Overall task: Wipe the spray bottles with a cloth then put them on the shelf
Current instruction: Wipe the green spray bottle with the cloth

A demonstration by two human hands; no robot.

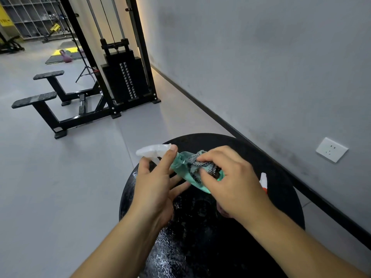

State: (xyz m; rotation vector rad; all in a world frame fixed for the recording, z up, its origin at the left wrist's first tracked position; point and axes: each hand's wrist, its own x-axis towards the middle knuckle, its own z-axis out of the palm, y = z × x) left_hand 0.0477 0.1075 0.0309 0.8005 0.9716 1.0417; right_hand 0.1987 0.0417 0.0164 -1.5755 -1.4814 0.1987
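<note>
Head view shows the person leaning over a round black table (pixel 281 177) set close to a grey wall (pixel 261 67). The left hand (pixel 154 187) holds a green bottle (pixel 186 175) up over the table, tipped almost on its side, neck to the left. Its thumb is pressed along the white sprayer (pixel 152 151) and its fingers reach under the neck and shoulder, so the hand is grasping the bottle at its top end. The right hand (pixel 230 177) has its fingers curled down on a grey patterned cloth (pixel 202 163), pinching it against the bottle's body. The cloth is bunched and wraps part of the upper side only.

A second bottle (pixel 264 182) shows just beyond the right hand as a white and red top; the rest is hidden, so I cannot tell how it stands.

I'd say the wiping of the first bottle is under way, so the task is at an early stage. No shelf near the table is in sight; a rack (pixel 30 17) far across the floor is too distant to judge. A weight machine (pixel 120 73) stands behind.

Next, it seems, the cloth needs to travel round the underside and base, which calls for the left hand to turn the bottle by the neck while the right keeps pressure. The tilt risks a drip if the sprayer is loose.
</note>
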